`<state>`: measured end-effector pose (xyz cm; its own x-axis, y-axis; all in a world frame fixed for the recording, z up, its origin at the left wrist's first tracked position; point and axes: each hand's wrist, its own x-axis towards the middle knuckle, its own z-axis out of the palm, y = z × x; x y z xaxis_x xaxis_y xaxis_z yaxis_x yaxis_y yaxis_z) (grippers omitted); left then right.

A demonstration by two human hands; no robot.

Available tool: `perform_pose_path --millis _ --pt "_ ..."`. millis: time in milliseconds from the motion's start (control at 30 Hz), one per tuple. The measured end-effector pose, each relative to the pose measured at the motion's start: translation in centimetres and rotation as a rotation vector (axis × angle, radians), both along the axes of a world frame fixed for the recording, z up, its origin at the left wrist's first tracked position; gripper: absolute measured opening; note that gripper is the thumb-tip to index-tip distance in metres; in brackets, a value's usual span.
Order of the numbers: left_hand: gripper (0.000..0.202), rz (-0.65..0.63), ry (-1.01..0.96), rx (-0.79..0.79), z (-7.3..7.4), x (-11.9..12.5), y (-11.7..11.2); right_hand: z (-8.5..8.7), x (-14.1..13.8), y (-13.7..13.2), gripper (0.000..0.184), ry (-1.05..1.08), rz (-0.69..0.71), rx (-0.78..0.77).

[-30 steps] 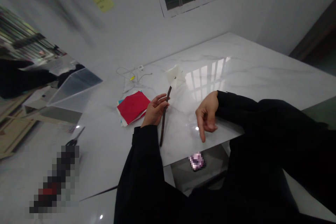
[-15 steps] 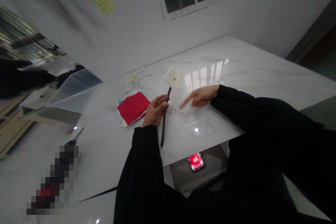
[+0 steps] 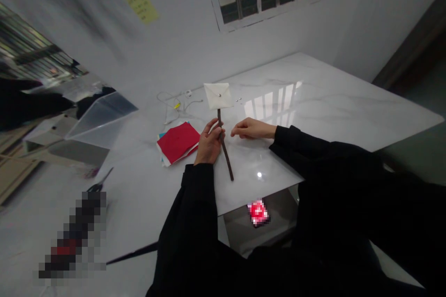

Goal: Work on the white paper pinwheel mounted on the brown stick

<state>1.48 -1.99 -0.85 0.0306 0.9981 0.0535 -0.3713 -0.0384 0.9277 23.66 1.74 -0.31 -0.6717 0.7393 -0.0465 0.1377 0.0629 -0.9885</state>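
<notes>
My left hand is shut around a thin dark brown stick, which rises from my fist and tilts with its lower end toward me. A square of white paper sits on the stick's top end, with a small metal pin at its centre. My right hand lies open just right of the stick, its fingertips close to it but not touching, and holds nothing. A stack of red paper with blue showing beneath lies left of my left hand.
The white marble table holds a tangled white cable with a yellow connector. A clear plastic box stands at left, with scissors nearby. A phone with a blurred screen lies below the table edge. A dark-sleeved person is at far left.
The stick's lower end has swung right, and the white paper now faces me as a full square. My right hand has moved left, toward the stick, with its fingers no longer pointing.
</notes>
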Motion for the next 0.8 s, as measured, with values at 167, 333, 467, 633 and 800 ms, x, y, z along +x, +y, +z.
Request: perform_pose_path --millis 167,333,467,633,800 --pt "0.054 0.034 -0.026 0.007 0.0 0.9 0.4 0.6 -4.5 -1.8 0.034 0.063 -0.098 0.059" --pt "0.058 0.000 -0.026 -0.014 -0.1 0.3 0.8 0.4 -6.2 -2.0 0.038 0.261 -0.103 -0.119" --pt "0.044 0.049 -0.082 -0.071 0.2 0.0 1.3 0.1 -5.8 -2.1 0.037 0.158 0.022 -0.203" --pt "0.026 0.071 -0.159 -0.155 0.6 -0.1 2.7 0.8 -5.0 -2.2 0.032 0.018 0.190 -0.220" --pt "0.023 0.084 -0.205 -0.122 0.7 0.6 4.3 1.4 -4.9 -2.0 0.036 -0.060 0.310 -0.179"
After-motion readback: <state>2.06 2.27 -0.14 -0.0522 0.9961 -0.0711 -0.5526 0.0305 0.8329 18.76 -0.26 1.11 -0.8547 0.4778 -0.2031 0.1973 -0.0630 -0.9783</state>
